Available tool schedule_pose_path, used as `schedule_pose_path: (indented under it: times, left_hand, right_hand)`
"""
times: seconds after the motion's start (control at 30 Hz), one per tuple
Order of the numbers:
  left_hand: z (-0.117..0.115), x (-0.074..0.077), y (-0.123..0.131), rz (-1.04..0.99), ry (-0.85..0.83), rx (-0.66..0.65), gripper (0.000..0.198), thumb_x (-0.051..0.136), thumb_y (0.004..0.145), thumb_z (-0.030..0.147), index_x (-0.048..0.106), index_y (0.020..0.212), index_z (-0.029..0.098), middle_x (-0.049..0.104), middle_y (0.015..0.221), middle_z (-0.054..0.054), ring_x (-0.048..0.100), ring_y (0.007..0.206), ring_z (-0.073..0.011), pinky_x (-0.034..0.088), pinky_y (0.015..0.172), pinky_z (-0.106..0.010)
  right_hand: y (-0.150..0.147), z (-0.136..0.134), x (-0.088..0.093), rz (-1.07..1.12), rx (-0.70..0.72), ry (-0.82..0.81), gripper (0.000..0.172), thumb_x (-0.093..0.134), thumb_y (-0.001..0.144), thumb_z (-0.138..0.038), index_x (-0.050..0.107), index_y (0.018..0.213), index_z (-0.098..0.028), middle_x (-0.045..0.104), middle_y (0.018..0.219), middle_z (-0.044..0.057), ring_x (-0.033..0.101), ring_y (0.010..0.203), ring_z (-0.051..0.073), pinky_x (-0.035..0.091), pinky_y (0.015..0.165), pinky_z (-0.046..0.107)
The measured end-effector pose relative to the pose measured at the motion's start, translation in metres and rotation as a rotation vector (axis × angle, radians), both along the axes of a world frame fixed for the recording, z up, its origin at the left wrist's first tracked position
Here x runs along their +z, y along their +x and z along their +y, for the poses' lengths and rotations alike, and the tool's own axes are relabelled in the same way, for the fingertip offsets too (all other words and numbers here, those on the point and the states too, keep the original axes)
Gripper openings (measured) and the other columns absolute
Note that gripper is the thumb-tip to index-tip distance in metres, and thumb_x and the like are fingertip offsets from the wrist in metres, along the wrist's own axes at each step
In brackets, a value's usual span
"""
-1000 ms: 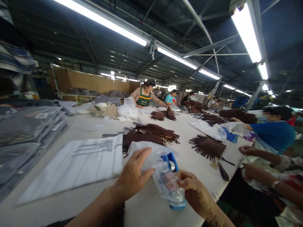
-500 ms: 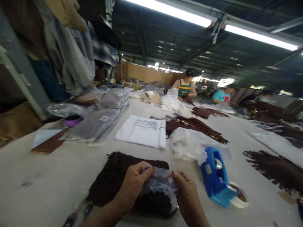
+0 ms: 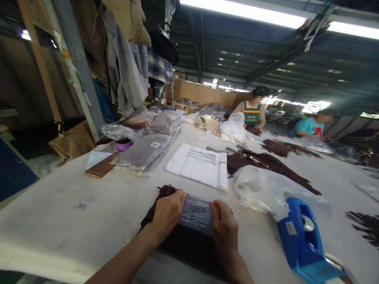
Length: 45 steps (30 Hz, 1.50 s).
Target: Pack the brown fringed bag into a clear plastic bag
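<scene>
A clear plastic bag [image 3: 195, 215] with dark print is stretched nearly flat between my hands. My left hand [image 3: 167, 211] pinches its left edge between thumb and fingers. On the opposite edge my right hand [image 3: 224, 225] is closed in the same kind of grip. Right beneath the bag lies a dark brown folded fabric piece with fringe [image 3: 186, 246], partly covered by the bag and my hands. Its fringe shows past my left hand. Beyond my hands rests a folded white cloth [image 3: 198, 165] with dark stripes.
A blue tape dispenser [image 3: 299, 236] and crumpled clear plastic [image 3: 257, 189] are at the right. Stacked bagged grey goods [image 3: 145, 152] and a flat brown object [image 3: 100, 165] sit at the left. Brown fringed pieces [image 3: 272, 169] lie farther back. A person in a green apron [image 3: 251, 114] works across the table.
The plastic bag, crumpled before, is now pulled flat, with its print showing. My view has turned left, so the table's things appear farther right.
</scene>
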<state>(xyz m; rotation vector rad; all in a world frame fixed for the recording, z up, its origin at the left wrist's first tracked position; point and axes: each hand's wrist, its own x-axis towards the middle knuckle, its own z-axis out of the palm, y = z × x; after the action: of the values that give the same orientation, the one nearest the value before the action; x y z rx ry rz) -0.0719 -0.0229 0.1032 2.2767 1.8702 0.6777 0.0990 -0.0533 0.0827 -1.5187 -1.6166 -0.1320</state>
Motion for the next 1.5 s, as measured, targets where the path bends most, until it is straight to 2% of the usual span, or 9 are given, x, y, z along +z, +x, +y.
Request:
schedule_pose_path:
  times: [0.17, 0.33, 0.57, 0.8, 0.9, 1.13, 1.27, 1.4, 1.5]
  left_hand:
    - [0.02, -0.025, 0.007, 0.178, 0.038, -0.011, 0.025, 0.037, 0.09, 0.017, 0.06, 0.084, 0.014, 0.065, 0.072, -0.01, 0.064, 0.062, -0.024, 0.044, 0.054, -0.029]
    - [0.018, -0.023, 0.004, 0.281, 0.101, 0.022, 0.032, 0.034, 0.083, 0.0, 0.059, 0.101, 0.007, 0.063, 0.089, -0.018, 0.063, 0.078, -0.027, 0.05, 0.066, -0.039]
    - [-0.003, -0.036, 0.009, 0.198, 0.08, -0.622, 0.05, 0.054, 0.085, 0.022, 0.04, 0.132, 0.015, 0.039, 0.14, -0.015, 0.033, 0.13, -0.0303, 0.038, 0.103, -0.046]
    - [-0.007, -0.043, 0.008, 0.115, -0.137, -0.592, 0.057, 0.051, 0.087, 0.031, 0.028, 0.139, 0.025, 0.022, 0.147, -0.012, 0.018, 0.135, -0.031, 0.028, 0.106, -0.053]
    - [-0.007, -0.047, 0.007, 0.102, -0.096, -0.588, 0.058, 0.05, 0.088, 0.032, 0.027, 0.14, 0.023, 0.025, 0.147, -0.013, 0.021, 0.135, -0.0317, 0.028, 0.107, -0.052]
    - [-0.013, -0.06, 0.008, 0.132, 0.037, -0.563, 0.065, 0.038, 0.089, 0.029, 0.01, 0.142, 0.005, 0.024, 0.146, -0.019, 0.022, 0.135, -0.0284, 0.027, 0.11, -0.041]
    - [-0.023, -0.042, 0.003, 0.186, 0.017, -0.479, 0.054, 0.036, 0.091, 0.033, 0.035, 0.133, -0.001, 0.039, 0.137, -0.023, 0.036, 0.128, -0.0318, 0.031, 0.107, -0.043]
    - [-0.043, -0.022, -0.046, 0.082, 0.093, -0.372, 0.033, 0.038, 0.09, 0.023, 0.055, 0.117, 0.012, 0.057, 0.122, -0.013, 0.051, 0.114, -0.0235, 0.041, 0.099, -0.035]
    - [-0.073, -0.022, -0.106, -0.099, 0.099, -0.016, 0.029, 0.035, 0.09, 0.024, 0.058, 0.107, 0.018, 0.064, 0.1, -0.008, 0.06, 0.094, -0.0187, 0.049, 0.084, -0.03]
  right_hand:
    - [-0.003, 0.017, -0.03, -0.229, -0.104, -0.049, 0.035, 0.027, 0.094, -0.026, 0.056, 0.075, -0.02, 0.056, 0.066, 0.002, 0.05, 0.049, 0.012, 0.032, 0.042, 0.023]
    - [-0.003, 0.018, -0.045, -0.352, -0.137, -0.087, 0.033, 0.029, 0.093, -0.021, 0.057, 0.076, -0.02, 0.053, 0.066, 0.001, 0.048, 0.044, 0.011, 0.027, 0.039, 0.022]
    - [-0.003, 0.017, -0.041, -0.414, -0.153, -0.113, 0.03, 0.03, 0.092, -0.018, 0.055, 0.075, -0.02, 0.055, 0.066, 0.002, 0.054, 0.046, 0.013, 0.029, 0.038, 0.021]
    - [0.015, -0.009, -0.009, -0.382, -0.265, 0.018, 0.023, 0.035, 0.091, -0.022, 0.057, 0.093, -0.018, 0.061, 0.084, 0.008, 0.061, 0.059, 0.016, 0.043, 0.045, 0.025]
    - [-0.002, -0.011, 0.002, -0.232, 0.065, 0.139, 0.024, 0.037, 0.091, -0.02, 0.058, 0.104, -0.017, 0.062, 0.1, 0.01, 0.062, 0.092, 0.018, 0.051, 0.078, 0.027]
    - [-0.025, 0.01, -0.049, -0.401, 0.322, -0.025, 0.053, 0.032, 0.094, -0.033, 0.024, 0.142, -0.014, 0.048, 0.134, 0.014, 0.047, 0.121, 0.026, 0.042, 0.095, 0.045]
    - [-0.017, 0.012, -0.068, -0.507, 0.378, -0.027, 0.054, 0.023, 0.095, -0.03, 0.01, 0.145, -0.015, 0.043, 0.138, 0.012, 0.039, 0.128, 0.026, 0.035, 0.1, 0.048]
    - [-0.02, 0.01, -0.064, -0.613, 0.305, 0.013, 0.049, 0.027, 0.094, -0.035, 0.046, 0.132, -0.01, 0.048, 0.133, 0.017, 0.043, 0.124, 0.031, 0.034, 0.099, 0.049]
    - [-0.024, 0.01, -0.06, -0.644, 0.292, -0.003, 0.049, 0.026, 0.094, -0.038, 0.058, 0.12, -0.011, 0.053, 0.129, 0.017, 0.043, 0.123, 0.031, 0.034, 0.099, 0.05]
